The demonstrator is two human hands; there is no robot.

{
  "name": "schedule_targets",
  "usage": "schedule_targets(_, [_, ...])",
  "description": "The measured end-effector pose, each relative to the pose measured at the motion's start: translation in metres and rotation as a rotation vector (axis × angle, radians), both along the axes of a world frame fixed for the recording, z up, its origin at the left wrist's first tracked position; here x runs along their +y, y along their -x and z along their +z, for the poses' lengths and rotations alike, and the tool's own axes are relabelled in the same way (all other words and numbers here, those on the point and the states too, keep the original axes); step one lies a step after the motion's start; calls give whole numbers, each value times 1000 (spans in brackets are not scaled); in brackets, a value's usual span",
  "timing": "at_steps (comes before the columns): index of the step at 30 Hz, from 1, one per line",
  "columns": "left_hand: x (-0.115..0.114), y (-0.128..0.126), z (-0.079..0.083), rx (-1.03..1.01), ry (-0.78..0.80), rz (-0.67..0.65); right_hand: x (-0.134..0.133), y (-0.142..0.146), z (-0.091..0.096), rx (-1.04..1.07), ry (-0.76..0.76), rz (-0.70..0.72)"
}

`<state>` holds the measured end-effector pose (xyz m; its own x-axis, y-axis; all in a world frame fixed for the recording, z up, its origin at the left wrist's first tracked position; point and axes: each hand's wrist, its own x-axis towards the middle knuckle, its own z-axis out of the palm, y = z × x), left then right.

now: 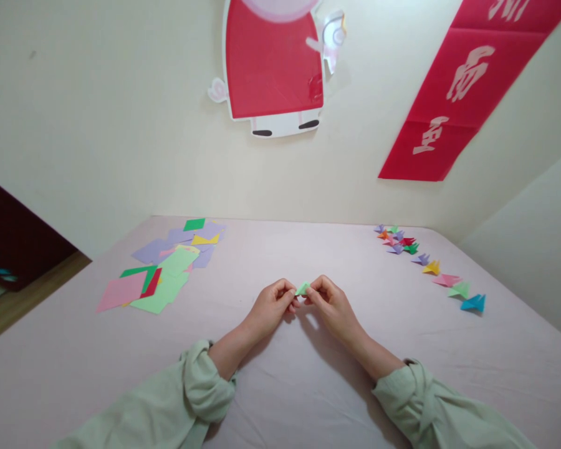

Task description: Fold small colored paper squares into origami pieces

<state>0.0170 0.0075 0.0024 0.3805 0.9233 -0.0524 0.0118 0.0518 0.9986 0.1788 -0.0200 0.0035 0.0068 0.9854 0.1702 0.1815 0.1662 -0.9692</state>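
Observation:
A small piece of folded light green paper [302,289] is held just above the pale pink cloth, near the middle of the view. My left hand [277,300] pinches its left end between thumb and fingers. On the other end, my right hand [328,302] has its thumb and fingertips closed. Only the middle of the paper shows between the fingertips, so its full folded shape is hidden. Both forearms reach in from below, in rolled light green sleeves.
The pale pink cloth [280,386] covers the surface up to the wall. Loose coloured paper sheets [177,262] lie overlapping on the left. Several small folded paper figures stand in a line on the right, a blue folded figure [474,304] nearest. A red banner [449,106] hangs behind.

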Motion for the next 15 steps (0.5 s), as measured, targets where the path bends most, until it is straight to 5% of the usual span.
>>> schedule_targets(15, [-6,-3,-2,48,-70,5,-2,3,-2,-42,16,1])
